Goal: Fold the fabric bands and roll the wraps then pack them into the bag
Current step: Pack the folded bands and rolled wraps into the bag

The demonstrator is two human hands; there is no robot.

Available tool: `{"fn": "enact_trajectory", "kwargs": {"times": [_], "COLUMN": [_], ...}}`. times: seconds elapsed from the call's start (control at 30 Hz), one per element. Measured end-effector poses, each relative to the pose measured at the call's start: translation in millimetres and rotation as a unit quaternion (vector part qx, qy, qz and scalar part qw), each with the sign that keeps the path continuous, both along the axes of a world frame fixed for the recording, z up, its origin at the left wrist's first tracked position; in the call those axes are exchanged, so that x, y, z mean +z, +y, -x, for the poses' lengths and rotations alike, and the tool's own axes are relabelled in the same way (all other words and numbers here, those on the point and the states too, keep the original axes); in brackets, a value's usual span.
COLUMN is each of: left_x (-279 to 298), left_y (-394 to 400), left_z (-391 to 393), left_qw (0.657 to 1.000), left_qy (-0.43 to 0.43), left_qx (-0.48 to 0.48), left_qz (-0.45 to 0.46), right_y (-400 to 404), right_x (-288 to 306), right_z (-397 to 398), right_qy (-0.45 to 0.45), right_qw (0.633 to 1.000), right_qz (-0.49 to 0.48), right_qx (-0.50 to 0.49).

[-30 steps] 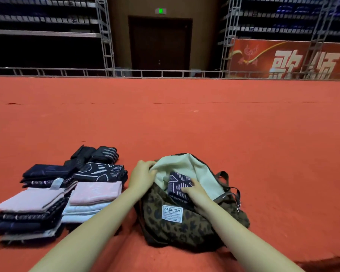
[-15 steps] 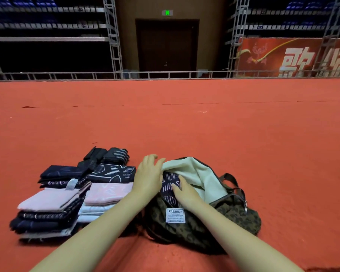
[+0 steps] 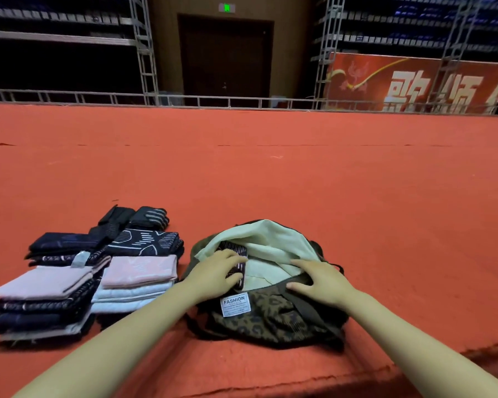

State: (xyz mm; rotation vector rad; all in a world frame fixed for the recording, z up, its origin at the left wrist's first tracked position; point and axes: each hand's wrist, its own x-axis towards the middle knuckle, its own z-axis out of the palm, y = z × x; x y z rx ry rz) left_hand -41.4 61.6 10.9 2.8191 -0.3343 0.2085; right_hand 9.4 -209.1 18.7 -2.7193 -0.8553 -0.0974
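A leopard-print bag (image 3: 273, 321) with a white FASHION label lies open on the red carpet, showing its pale lining (image 3: 270, 239). A dark folded band with white line pattern (image 3: 236, 249) sits in the left of the bag's mouth. My left hand (image 3: 213, 272) lies over this band, fingers curled round its edge. My right hand (image 3: 321, 280) rests on the bag's right front rim with fingers spread and fairly straight. Stacks of folded bands (image 3: 43, 282) lie left of the bag, pink ones (image 3: 140, 270) on top and dark patterned ones (image 3: 144, 240) behind.
Dark rolled wraps (image 3: 148, 218) lie behind the stacks. The carpet's front edge (image 3: 270, 383) runs just below the bag. A metal railing (image 3: 242, 100), scaffolding and a red banner (image 3: 414, 81) stand far behind on the open red floor.
The dark patterned band passed from my right hand to my left, which now holds it lower in the bag. My right hand moved right onto the bag's rim.
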Motion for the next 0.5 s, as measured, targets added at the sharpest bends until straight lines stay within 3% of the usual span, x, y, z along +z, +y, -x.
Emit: {"fn": "enact_trajectory", "kwargs": {"times": [0.1, 0.27, 0.4, 0.5], "left_x": [20, 58, 73, 72], "left_y": [10, 46, 94, 133], "left_z": [16, 52, 82, 107], "left_qw": [0.995, 0.982, 0.969, 0.96], "left_qy": [-0.063, -0.135, -0.171, -0.174], "left_qx": [0.006, 0.052, 0.135, 0.197], "left_qz": [0.08, 0.122, 0.115, 0.093], "right_y": [19, 82, 158, 212], "right_x": [11, 33, 54, 64], "right_z": [14, 36, 61, 75], "right_qy": [0.027, 0.055, 0.074, 0.077], "right_qw": [0.999, 0.982, 0.958, 0.95], "right_qz": [-0.041, -0.171, -0.251, -0.255], "right_qx": [0.017, 0.054, 0.114, 0.164]}}
